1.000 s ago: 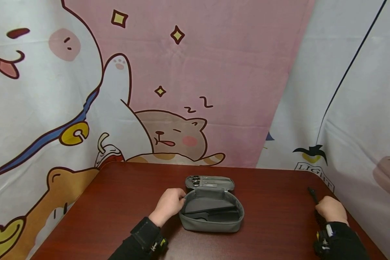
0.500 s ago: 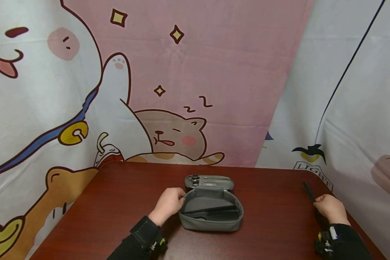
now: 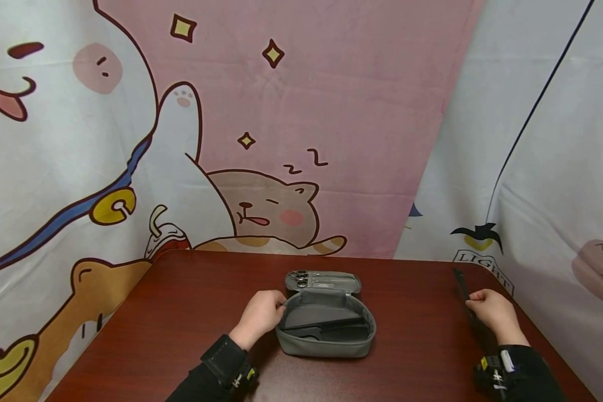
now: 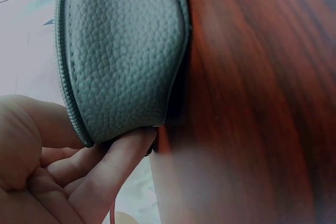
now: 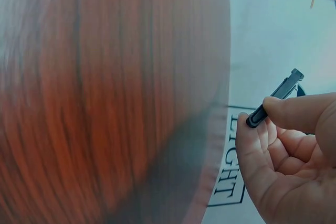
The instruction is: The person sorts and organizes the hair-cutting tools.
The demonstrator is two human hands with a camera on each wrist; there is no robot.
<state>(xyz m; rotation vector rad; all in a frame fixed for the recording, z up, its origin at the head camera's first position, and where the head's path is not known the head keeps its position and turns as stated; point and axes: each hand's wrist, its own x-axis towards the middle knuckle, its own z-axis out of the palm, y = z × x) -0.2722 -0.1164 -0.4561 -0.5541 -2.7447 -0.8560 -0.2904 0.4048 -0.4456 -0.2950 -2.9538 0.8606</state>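
A grey zip case [image 3: 325,350] stands on the table with its lid laid back. My left hand [image 3: 260,317] grips the case's left end; in the left wrist view its fingers [image 4: 123,161] curl around the pebbled side [image 4: 121,51] by the zip. Inside the case lie long black items [image 3: 331,325], too dark to identify. Far to the right, my right hand [image 3: 497,315] holds a slim black stick-like tool [image 3: 460,283] above the table. The right wrist view shows the tool [image 5: 283,90] pinched between thumb and finger, its kind unclear.
Scissor-like handles [image 3: 301,277] and slim metal tools sit under the case lid's clear pocket. The red-brown table [image 3: 206,290] ends at the back against a printed cloth [image 3: 362,139]. Its right edge runs close beside my right hand.
My right hand has moved left and away from me, carrying the black tool along, which now sticks out further from the fingers. My left hand and the case have kept their place.
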